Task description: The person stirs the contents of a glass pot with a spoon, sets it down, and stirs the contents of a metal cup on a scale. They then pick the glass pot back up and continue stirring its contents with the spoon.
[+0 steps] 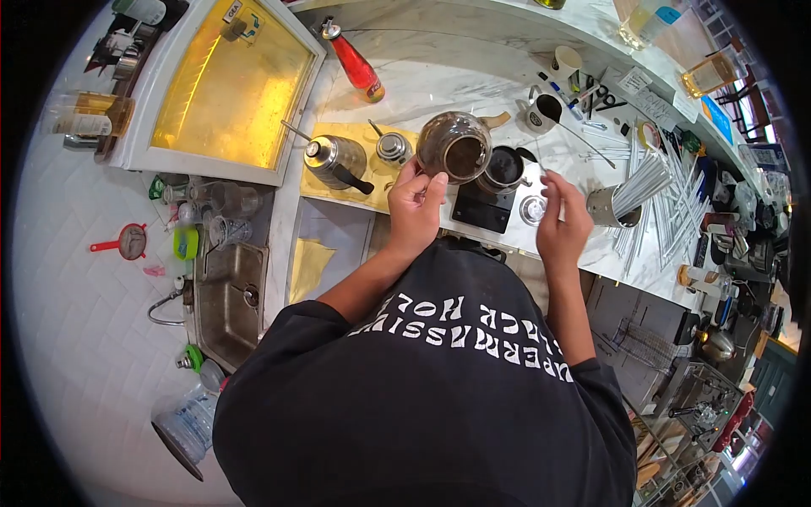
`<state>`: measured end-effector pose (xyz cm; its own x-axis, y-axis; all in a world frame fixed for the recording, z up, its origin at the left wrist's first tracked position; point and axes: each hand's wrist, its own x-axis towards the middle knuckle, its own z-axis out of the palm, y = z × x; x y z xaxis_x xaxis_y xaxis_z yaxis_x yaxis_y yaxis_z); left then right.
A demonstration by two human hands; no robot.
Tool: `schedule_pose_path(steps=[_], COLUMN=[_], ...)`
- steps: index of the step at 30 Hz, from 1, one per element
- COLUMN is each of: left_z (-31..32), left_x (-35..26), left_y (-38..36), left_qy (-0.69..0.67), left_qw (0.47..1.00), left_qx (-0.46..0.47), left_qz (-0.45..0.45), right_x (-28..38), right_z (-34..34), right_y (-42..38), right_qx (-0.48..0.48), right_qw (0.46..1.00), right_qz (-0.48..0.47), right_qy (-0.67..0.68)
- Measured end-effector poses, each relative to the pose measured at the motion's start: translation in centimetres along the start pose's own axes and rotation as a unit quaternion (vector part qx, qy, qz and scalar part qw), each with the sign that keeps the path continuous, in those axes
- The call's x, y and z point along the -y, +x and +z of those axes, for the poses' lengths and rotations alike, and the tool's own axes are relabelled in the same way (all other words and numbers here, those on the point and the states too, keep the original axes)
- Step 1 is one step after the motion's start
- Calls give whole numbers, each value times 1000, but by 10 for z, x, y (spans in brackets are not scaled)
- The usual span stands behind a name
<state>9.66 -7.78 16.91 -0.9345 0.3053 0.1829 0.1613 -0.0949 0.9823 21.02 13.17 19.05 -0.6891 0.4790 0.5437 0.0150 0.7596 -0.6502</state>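
My left hand (414, 205) is closed on a rounded glass coffee server (445, 139) with a wooden-looking handle. The server is tilted, and its dark round mouth faces me. Just right of it, a dark round vessel (503, 167) rests on a black digital scale (481, 209). Over the counter's front edge, my right hand (563, 220) has its fingers loosely bent and apart, with nothing visible in them. A small round lid (533, 209) lies close to its left side.
A steel gooseneck kettle (336, 159) and a smaller metal pot (393, 147) stand on a yellow cloth. Behind are a red bottle (357, 68) and a cup (542, 111) with a long spoon. A holder of straws (615, 207) is at right, a sink (232, 296) at left.
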Motion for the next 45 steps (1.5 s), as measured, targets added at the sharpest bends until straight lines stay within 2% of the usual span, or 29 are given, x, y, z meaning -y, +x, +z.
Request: schedule_pose_path(steps=[1,2,7,9,12,14,18,22,24,27,31,36,45], left_z=[1,2,12,13,15,23,27,31,33,33,37,41,43], left_x=[0,0,-6,-6,-19,-26,-33,-38,-41,-36,-40,-39,-41], left_y=[1,1,-1,-3,-7,-8,-13,-23,-28,-29,-28,-22,-19], left_qy=[0,0,-6,5,10,-12,-15,-28,-28,-17,-4,9,-20], left_qw=[1000,1000,1000,999,998,999,998,998,999,996,995,993,998], left_qx=[-2,-3,2,22,54,33,25,33,34,41,53,53,31], left_qz=[-2,-4,9,39,29,33,53,53,31,82,81,109,44], right_x=[4,11,45,54,61,59,57,54,52,47,44,37,39], right_z=[-7,-14,-41,-47,-43,-38,-33,-30,-31,-30,-34,-31,-29], right_y=[2,7,18,21,27,28,35,35,33,34,36,34,42], right_qx=[-10,-37,-78,-38,6,33,48,46,51,56,73,92,121], right_qw=[996,990,960,967,971,975,976,972,971,970,971,970,957], right_qz=[67,92,90,53,0,-30,-130,-162,-156,-151,-130,-62,66], right_qy=[64,104,252,246,238,220,165,166,173,183,188,218,255])
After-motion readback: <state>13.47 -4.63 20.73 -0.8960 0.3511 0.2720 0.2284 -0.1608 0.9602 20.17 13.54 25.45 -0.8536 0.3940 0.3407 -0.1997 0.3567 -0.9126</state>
